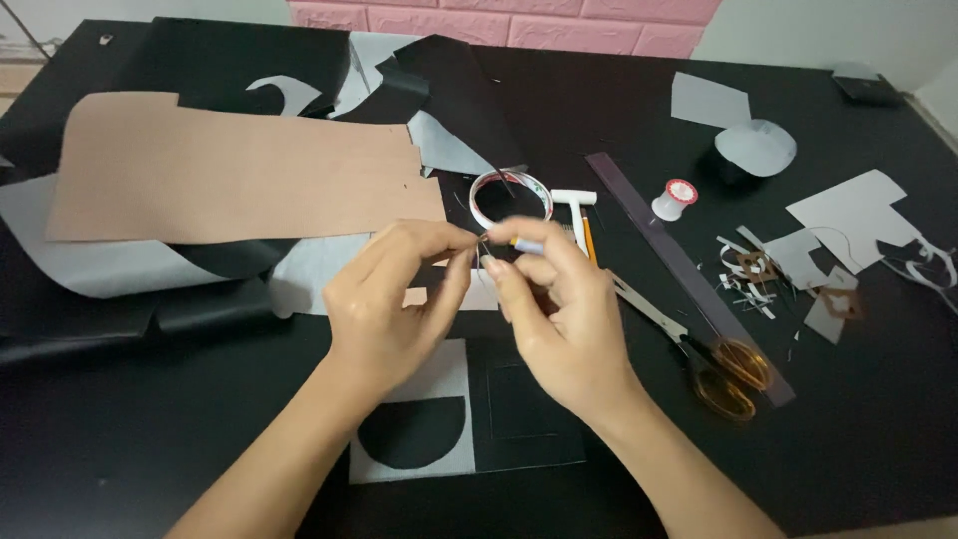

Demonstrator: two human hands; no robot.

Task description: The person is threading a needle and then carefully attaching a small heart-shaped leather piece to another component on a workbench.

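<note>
1. Two hands met at frame centre. The left hand (384, 299) pinched narrowly at something too small to identify.
2. The right hand (559, 309) gripped a small blurred object (527, 245), its kind not discernible.
3. Scissors (699, 354) lay at right, near a ruler (679, 260).

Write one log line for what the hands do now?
left hand: pinching something tiny | right hand: pinching small blurred thing | scissors: on table

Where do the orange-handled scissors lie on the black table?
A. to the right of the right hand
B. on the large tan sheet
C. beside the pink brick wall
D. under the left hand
A: the orange-handled scissors lie on the black table, right of the right hand, beside a long dark ruler.
</note>
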